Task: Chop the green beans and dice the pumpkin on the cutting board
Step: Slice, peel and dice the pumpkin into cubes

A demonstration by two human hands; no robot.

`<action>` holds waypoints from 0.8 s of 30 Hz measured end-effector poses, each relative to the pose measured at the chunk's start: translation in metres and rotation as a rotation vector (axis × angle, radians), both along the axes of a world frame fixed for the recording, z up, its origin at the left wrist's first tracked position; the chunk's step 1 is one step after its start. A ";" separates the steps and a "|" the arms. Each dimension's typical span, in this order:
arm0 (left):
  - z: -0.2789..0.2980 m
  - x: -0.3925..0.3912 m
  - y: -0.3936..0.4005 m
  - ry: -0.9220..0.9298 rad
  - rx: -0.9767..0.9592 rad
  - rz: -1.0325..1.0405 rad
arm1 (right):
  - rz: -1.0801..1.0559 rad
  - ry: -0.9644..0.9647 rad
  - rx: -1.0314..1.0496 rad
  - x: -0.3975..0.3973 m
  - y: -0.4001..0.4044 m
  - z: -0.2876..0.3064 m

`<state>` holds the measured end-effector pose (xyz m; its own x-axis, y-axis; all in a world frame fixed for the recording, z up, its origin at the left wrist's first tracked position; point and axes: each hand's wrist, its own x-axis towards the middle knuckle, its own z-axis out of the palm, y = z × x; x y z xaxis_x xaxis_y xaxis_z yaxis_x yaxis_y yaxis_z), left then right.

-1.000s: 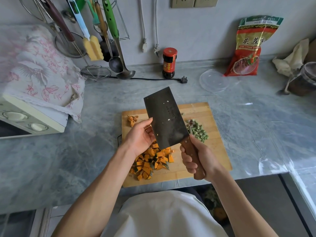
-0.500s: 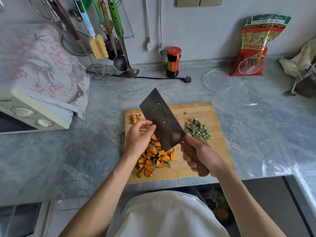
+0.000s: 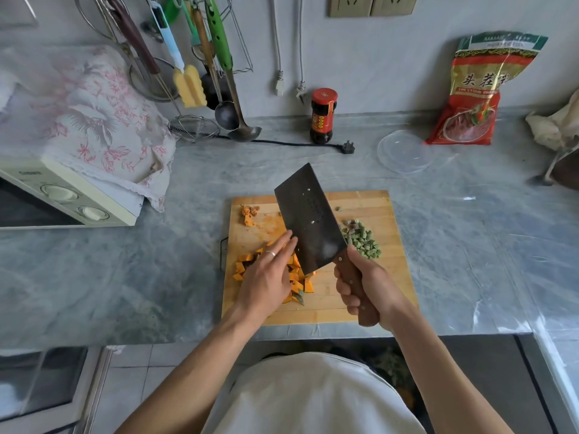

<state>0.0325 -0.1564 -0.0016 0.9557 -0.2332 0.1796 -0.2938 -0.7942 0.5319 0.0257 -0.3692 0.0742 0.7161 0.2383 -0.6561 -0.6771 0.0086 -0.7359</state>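
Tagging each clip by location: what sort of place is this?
Most likely a home kitchen: ladles hang over a grey counter, beside a toaster oven, with a wooden cutting board in use.

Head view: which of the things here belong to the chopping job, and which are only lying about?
In the job:
- wooden cutting board
- dark steel cleaver with wooden handle, gripped by the right hand
- orange diced pumpkin, under the left hand
- chopped green beans

Lying about:
- red-capped dark sauce jar
- red and gold snack bag
- clear plastic lid
- cream toaster oven
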 end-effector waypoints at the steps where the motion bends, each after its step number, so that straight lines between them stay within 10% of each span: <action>1: -0.002 -0.005 0.003 -0.016 0.042 0.025 | -0.004 0.004 -0.008 0.001 -0.001 0.002; 13: 0.014 -0.014 0.008 -0.074 0.103 0.033 | 0.045 0.002 -0.021 0.000 -0.009 0.008; 21: 0.064 -0.003 0.023 -0.363 -0.149 0.258 | 0.481 -0.671 -0.668 -0.005 -0.023 -0.006; 24: 0.085 0.004 0.026 -0.117 -0.108 0.114 | 0.560 -0.745 -0.728 -0.007 -0.024 -0.008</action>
